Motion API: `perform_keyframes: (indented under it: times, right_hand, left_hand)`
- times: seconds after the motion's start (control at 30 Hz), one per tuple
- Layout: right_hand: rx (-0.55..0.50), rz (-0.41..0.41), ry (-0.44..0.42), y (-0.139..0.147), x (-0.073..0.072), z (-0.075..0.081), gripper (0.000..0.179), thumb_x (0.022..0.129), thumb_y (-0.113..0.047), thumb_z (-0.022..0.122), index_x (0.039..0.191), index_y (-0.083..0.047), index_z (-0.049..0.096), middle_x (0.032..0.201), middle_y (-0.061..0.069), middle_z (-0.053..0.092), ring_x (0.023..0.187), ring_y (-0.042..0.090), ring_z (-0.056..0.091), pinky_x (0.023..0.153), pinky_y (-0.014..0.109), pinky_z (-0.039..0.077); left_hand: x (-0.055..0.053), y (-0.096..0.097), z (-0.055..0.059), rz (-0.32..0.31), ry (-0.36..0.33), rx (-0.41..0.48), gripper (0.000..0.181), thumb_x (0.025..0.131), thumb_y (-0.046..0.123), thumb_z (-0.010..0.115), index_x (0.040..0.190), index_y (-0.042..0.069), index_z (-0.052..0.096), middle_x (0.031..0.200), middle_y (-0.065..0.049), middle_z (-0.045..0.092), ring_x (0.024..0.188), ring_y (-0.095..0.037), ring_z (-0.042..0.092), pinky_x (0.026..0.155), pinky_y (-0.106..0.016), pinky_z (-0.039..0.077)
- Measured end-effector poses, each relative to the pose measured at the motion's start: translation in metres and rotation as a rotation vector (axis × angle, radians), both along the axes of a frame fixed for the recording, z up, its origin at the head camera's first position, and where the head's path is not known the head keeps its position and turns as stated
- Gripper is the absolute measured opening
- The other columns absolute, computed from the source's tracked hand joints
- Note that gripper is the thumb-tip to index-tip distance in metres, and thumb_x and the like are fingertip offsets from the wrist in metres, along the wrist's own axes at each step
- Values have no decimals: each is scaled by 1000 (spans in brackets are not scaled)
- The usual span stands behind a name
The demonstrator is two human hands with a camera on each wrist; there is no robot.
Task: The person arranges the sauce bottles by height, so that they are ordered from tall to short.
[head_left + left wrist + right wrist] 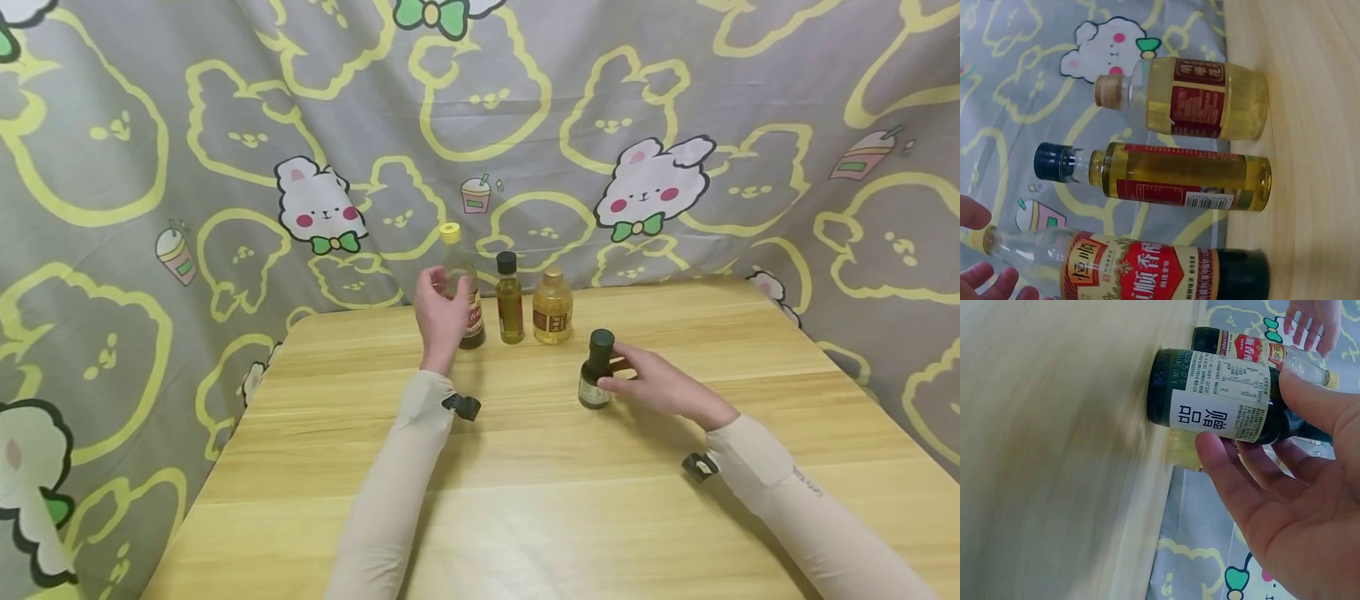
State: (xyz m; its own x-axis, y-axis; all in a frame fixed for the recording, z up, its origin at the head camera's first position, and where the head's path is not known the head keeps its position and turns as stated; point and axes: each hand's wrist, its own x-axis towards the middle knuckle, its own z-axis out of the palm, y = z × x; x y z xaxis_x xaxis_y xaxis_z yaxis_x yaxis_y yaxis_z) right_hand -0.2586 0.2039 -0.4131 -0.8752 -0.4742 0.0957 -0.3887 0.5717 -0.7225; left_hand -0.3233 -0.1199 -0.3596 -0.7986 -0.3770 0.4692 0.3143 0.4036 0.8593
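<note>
A small dark green bottle (pixel 595 385) with a white label stands upright on the table, right of the others. My right hand (pixel 660 383) holds it, thumb on one side and fingers on the other; the label (pixel 1222 394) faces the right wrist camera. At the left end of the row is a tall vinegar bottle (pixel 474 321) with a yellow cap and a red label (pixel 1154 272). Beside its upper part hovers my left hand (pixel 441 317), fingers loosely bent around the neck, apart from the glass as far as I can see.
Right of the vinegar stand a slim oil bottle (pixel 511 312) with a black cap and a rounder bottle (pixel 552 321) of pale yellow oil. The wooden table (pixel 510 500) ends at a patterned cloth (pixel 525 108) hanging behind.
</note>
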Motion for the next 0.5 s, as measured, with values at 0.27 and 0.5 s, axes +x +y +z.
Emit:
perform_keyframes:
  times: [0.27, 0.5]
  right_hand:
    - [9, -37, -28, 7, -8, -3, 52, 101, -33, 66, 145, -9, 51, 141, 21, 60, 131, 45, 54, 108, 67, 41]
    - [-11, -62, -57, 13, -17, -3, 55, 102, -36, 64, 147, -9, 49, 144, 21, 57, 135, 44, 51, 111, 66, 39]
  left_hand:
    - [-7, -9, -8, 3, -72, 73, 53, 92, 22, 74, 135, 1, 53, 130, -17, 58, 120, -34, 55, 102, -44, 47]
    - [-13, -16, -17, -41, -139, 136, 64, 88, 28, 80, 141, 7, 51, 140, -13, 56, 130, -32, 52, 109, -45, 45]
